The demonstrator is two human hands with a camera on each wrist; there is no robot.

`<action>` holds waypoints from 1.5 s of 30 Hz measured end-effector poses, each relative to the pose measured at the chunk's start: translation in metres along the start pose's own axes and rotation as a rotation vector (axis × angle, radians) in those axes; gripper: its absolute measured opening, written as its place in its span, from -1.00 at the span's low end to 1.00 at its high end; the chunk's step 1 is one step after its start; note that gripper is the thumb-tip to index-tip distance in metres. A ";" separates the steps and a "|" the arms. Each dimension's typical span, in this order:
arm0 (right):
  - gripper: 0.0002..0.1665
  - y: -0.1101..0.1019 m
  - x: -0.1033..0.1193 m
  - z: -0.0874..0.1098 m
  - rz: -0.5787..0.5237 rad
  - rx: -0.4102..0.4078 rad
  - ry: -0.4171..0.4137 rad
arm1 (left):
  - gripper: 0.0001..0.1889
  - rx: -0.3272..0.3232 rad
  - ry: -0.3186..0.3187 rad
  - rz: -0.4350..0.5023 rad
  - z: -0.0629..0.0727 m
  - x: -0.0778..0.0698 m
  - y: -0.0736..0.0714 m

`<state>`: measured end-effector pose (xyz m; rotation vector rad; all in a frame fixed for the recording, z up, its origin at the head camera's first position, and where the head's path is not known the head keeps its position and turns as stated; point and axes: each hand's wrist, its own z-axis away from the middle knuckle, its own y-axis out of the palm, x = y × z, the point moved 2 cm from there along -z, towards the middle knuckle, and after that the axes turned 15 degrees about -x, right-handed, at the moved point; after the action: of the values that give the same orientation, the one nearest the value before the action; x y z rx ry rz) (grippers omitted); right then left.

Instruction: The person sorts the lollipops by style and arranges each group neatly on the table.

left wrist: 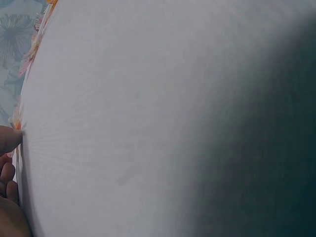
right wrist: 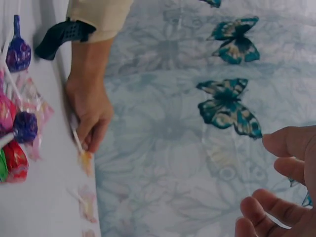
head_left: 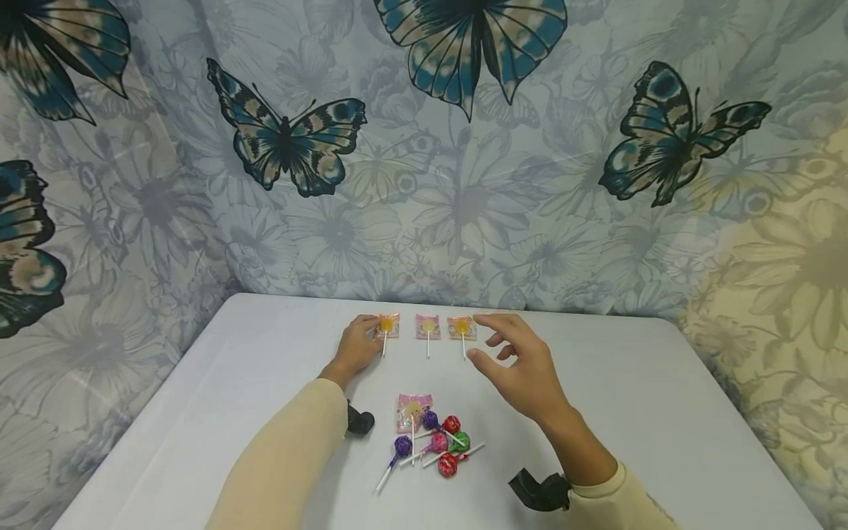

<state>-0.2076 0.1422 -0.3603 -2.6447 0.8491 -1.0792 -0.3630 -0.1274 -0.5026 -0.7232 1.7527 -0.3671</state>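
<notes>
At the far left of a row, my left hand (head_left: 358, 344) pinches the edge of an orange lollipop (head_left: 388, 326) in a clear flat wrapper, its white stick pointing toward me. The right wrist view shows that hand (right wrist: 91, 116) with thumb and fingers at the same lollipop (right wrist: 86, 162). Beside it lie a pink-wrapped lollipop (head_left: 428, 327) and another orange lollipop (head_left: 461, 327). My right hand (head_left: 520, 364) is held above the table, thumb and fingers spread apart, with nothing in them. Its fingertips are close to the right end of the row.
Nearer to me lies a pile with a pink-wrapped lollipop (head_left: 414, 408) and several round ones, including a purple lollipop (head_left: 403, 446), a green lollipop (head_left: 460, 442) and a red lollipop (head_left: 447, 465). The white table (head_left: 596, 412) ends at a butterfly-patterned wall covering (head_left: 464, 243).
</notes>
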 end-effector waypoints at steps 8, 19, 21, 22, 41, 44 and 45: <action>-0.41 0.013 0.001 0.016 -0.068 0.010 0.011 | -0.50 -0.021 0.006 -0.005 0.000 -0.001 -0.001; -0.45 0.043 0.002 0.037 -0.101 0.073 0.082 | -0.50 -0.005 0.002 -0.011 0.002 -0.001 -0.002; -0.47 0.048 0.002 0.039 -0.108 0.082 0.099 | -0.50 -0.011 0.006 -0.004 0.002 -0.002 -0.002; -0.47 0.051 0.001 0.040 -0.110 0.085 0.109 | -0.50 -0.013 0.007 0.001 0.002 -0.002 -0.002; -0.48 0.089 -0.018 0.072 -0.072 0.221 0.145 | -0.50 -0.022 0.036 0.001 0.002 -0.004 0.000; -0.49 0.091 -0.020 0.075 -0.066 0.234 0.135 | -0.50 -0.021 0.033 0.003 0.002 -0.004 0.000; -0.49 0.091 -0.020 0.075 -0.061 0.239 0.138 | -0.50 -0.021 0.032 0.003 0.002 -0.004 0.000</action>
<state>-0.2083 0.0734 -0.4588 -2.4353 0.6211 -1.3022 -0.3605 -0.1249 -0.5005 -0.7333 1.7905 -0.3602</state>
